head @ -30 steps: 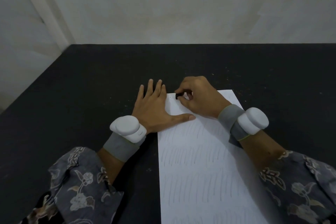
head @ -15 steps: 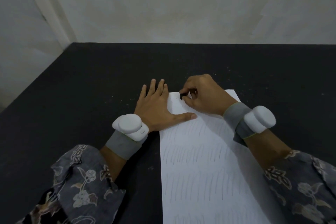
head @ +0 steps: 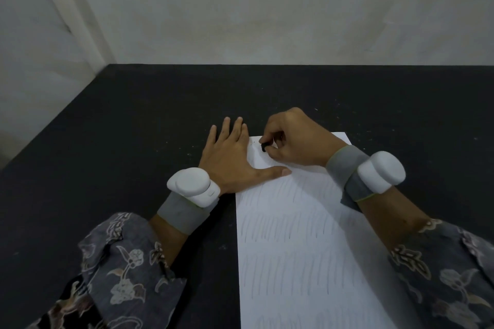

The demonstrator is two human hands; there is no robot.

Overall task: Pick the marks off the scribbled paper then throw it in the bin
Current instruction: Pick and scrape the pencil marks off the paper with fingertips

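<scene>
Early stage: right hand (head: 296, 141) pinches small black eraser (head: 264, 146) at far corner of white scribbled paper sheet (head: 299, 248); left hand (head: 232, 160) flat, fingers straight, pinning edge. Pencil rows nearer than both hands remain; bin not in view.

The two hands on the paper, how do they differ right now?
The left hand lies flat with straight fingers, pressing the paper's left edge and lying mostly on the black table. The right hand is curled, pinching a small black eraser at the paper's far left corner. Both wear grey wristbands with white devices and floral sleeves.
</scene>
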